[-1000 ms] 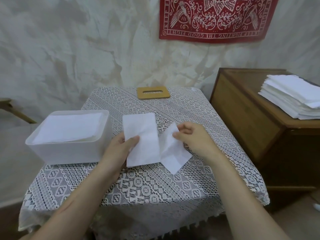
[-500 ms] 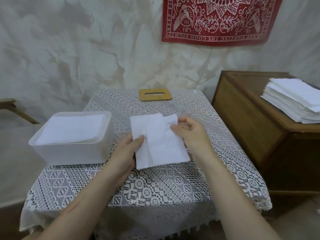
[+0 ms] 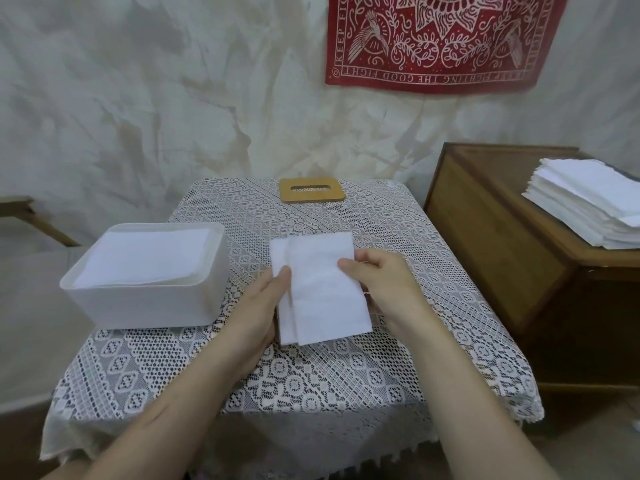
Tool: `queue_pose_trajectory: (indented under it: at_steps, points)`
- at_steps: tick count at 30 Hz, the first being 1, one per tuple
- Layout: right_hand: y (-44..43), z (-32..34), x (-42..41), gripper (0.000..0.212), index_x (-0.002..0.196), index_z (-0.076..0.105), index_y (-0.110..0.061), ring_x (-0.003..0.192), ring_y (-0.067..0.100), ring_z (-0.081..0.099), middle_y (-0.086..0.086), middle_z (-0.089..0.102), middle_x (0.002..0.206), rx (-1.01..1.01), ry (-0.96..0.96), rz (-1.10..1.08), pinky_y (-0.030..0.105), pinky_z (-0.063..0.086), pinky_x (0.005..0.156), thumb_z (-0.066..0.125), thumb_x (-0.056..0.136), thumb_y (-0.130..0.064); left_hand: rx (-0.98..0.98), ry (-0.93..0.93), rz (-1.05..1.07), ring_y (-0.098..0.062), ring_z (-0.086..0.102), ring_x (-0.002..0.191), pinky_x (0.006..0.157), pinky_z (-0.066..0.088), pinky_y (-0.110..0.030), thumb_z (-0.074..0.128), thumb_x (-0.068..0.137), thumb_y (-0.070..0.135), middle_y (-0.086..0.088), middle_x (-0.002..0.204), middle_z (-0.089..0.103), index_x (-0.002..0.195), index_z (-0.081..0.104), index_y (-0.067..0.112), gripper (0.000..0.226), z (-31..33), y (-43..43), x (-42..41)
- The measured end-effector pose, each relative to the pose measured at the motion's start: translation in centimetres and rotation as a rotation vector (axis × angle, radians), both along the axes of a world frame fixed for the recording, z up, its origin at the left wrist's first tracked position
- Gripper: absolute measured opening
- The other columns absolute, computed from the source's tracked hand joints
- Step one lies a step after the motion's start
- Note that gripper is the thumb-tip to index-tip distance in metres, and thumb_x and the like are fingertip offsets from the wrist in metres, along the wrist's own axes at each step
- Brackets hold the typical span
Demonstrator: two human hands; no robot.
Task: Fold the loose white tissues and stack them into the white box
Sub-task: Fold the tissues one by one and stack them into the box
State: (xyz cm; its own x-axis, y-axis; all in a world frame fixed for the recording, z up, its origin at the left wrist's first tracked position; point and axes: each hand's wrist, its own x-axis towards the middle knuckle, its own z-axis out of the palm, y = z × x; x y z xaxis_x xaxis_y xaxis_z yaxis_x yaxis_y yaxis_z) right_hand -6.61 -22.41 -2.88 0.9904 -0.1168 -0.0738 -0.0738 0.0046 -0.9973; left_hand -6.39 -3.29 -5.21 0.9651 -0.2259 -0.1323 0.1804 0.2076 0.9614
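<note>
1. We hold one tissue (image 3: 322,292) between both hands over the lace tablecloth (image 3: 311,382), near the middle of the table. We cannot tell whether its near edge rests on the cloth.
2. The tissue is folded. A top layer lies over a lower one, and a narrow strip of the lower one shows along the left side.
3. Our left hand (image 3: 258,306) pinches the tissue's left edge, with the thumb on top and the fingers hidden beneath the paper.
4. Our right hand (image 3: 384,285) pinches the right edge, with the thumb on top and the fingers curled under.
5. The white box (image 3: 138,310) stands on the table to the left of the tissue, just beside our left hand, and its top is open.
6. A flat pile of tissues (image 3: 145,258) lies inside the box and reaches close to the rim.
7. A wooden lid (image 3: 312,199) with a slot lies flat at the far edge of the table.
8. To the right, a wooden cabinet (image 3: 485,244) bears a tall stack of loose tissues (image 3: 588,202).
9. A red patterned cloth (image 3: 443,39) hangs on the wall behind.
</note>
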Motion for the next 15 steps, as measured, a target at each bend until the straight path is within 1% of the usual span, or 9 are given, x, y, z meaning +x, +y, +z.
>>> queue_pose_trajectory:
  at_steps: [3,6,8,10,11,13,15]
  points:
    - [1.0,-0.3,0.2,0.007,0.089,0.07,-0.015,0.068,0.015,0.067,0.002,0.075,0.08,-0.008,0.004,0.002,0.026,0.049,0.055,0.069,0.095,-0.017,-0.021,-0.011,-0.014,-0.021,0.072,0.114,0.097,0.054,-0.043,0.039,0.109,0.04,-0.003,0.122,0.076,0.133,0.061,0.018,0.039,0.1,-0.1,-0.1]
    - [1.6,-0.4,0.4,0.006,0.088,0.069,-0.014,0.069,0.016,0.067,0.005,0.075,0.083,-0.007,-0.007,-0.014,0.03,0.049,0.06,0.07,0.094,-0.015,-0.042,-0.006,-0.01,-0.021,0.072,0.114,0.094,0.056,-0.043,0.038,0.108,0.045,-0.003,0.124,0.075,0.134,0.059,0.019,0.042,0.1,-0.1,-0.1]
    - [1.7,-0.5,0.6,0.005,0.089,0.069,-0.014,0.073,0.019,0.067,0.014,0.075,0.09,-0.016,-0.007,-0.022,0.034,0.049,0.064,0.071,0.093,-0.016,-0.016,-0.019,-0.02,-0.023,0.073,0.112,0.093,0.057,-0.044,0.045,0.108,0.039,-0.004,0.122,0.076,0.133,0.06,0.018,0.036,-0.1,0.0,0.0]
    - [1.7,-0.6,0.7,0.005,0.088,0.07,-0.015,0.073,0.02,0.067,0.017,0.075,0.096,-0.024,-0.014,-0.028,0.036,0.05,0.066,0.072,0.092,-0.017,0.023,-0.044,-0.029,-0.025,0.073,0.112,0.092,0.059,-0.046,0.053,0.106,0.029,-0.004,0.122,0.076,0.133,0.061,0.019,0.03,-0.2,0.1,0.0]
    - [1.7,-0.7,0.8,0.004,0.089,0.07,-0.015,0.072,0.019,0.068,0.018,0.075,0.097,-0.035,-0.015,-0.031,0.035,0.05,0.065,0.072,0.092,-0.017,0.036,-0.052,-0.028,-0.026,0.073,0.111,0.092,0.059,-0.047,0.056,0.104,0.025,-0.004,0.122,0.076,0.133,0.062,0.019,0.029,-0.3,0.1,0.0]
    - [1.4,-0.9,1.0,0.006,0.095,0.07,-0.015,0.064,0.015,0.066,0.019,0.072,0.096,-0.092,-0.018,-0.036,0.028,0.049,0.056,0.073,0.091,-0.018,0.057,-0.067,-0.017,-0.027,0.074,0.108,0.091,0.06,-0.049,0.058,0.103,0.019,-0.005,0.119,0.077,0.13,0.063,0.019,0.028,-0.4,0.2,0.0]
    - [1.0,-1.0,1.1,0.018,0.105,0.066,-0.017,0.055,0.008,0.059,0.014,0.067,0.095,-0.153,-0.006,-0.049,0.022,0.044,0.046,0.075,0.09,-0.02,0.078,-0.078,-0.011,-0.029,0.075,0.106,0.088,0.06,-0.049,0.059,0.102,0.016,-0.007,0.117,0.077,0.128,0.065,0.017,0.026,-0.4,0.3,0.1]
